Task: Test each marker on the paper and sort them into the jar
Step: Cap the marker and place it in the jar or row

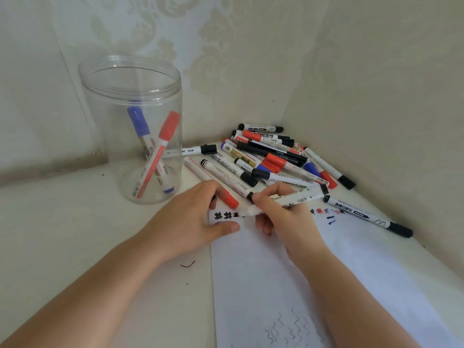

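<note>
The right hand [278, 212] pinches a white marker [288, 198] between thumb and curled fingers, its barrel lying almost flat and pointing right toward the pile [271, 156]; its writing end is hidden under the fingers, so I cannot tell whether the tip touches the paper [263, 285]. The left hand [193, 217] rests on the paper's top left corner, thumb flat along the edge beside the black test marks [223, 215], fingers bent over a red-capped marker [229, 199] that lies just past the sheet; whether it grips that marker or only covers it is not clear, and I judge it mainly to be pinning the sheet.

The jar [133, 129] stands upright to the left, well apart from the hands, with a blue and a red marker leaning inside.

Risks, as I judge them: the sheet is held at one corner only, so a firm stroke could drag or crease it. The pile crowds the paper's top edge, and a black marker [369, 217] lies across its right corner; a sweep of the right hand could roll these off the table [62, 234]. An uncapped tip could smear the left thumb, which sits near the fresh marks. The tall, light jar may tip if a marker is dropped against its rim
</note>
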Demonstrator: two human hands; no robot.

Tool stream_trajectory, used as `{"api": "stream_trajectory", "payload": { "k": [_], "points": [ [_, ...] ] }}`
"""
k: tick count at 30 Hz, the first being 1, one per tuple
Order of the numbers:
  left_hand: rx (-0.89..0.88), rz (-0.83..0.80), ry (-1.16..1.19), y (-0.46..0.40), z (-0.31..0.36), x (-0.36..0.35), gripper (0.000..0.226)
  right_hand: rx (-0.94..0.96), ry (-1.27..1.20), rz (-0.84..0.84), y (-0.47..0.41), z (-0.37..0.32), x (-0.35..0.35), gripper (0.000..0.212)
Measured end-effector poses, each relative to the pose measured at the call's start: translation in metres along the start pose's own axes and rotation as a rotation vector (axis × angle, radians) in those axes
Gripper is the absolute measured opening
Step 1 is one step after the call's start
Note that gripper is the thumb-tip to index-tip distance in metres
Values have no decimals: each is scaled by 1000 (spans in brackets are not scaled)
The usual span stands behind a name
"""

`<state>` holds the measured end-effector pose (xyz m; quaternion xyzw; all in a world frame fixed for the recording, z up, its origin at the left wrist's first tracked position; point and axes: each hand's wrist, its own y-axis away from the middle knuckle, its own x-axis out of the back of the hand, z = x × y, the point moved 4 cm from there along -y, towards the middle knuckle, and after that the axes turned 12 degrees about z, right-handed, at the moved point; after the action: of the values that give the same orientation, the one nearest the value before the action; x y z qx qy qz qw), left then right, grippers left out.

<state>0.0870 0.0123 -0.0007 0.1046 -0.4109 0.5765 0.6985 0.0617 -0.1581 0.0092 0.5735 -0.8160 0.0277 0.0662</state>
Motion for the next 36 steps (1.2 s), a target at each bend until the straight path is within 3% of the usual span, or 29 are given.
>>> {"api": "stream_trajectory", "payload": {
  "k": [5,17,36],
  "points": [
    [-49,-54,-55,1,3,-6,56,87,121,87,-5,5,-4,25],
    [-46,-100,-73,0,8,-6,54,293,204,109,0,4,-13,24],
    [-32,-101,-70,0,9,-6,53,228,187,96,-2,5,-8,19]
  ]
}}
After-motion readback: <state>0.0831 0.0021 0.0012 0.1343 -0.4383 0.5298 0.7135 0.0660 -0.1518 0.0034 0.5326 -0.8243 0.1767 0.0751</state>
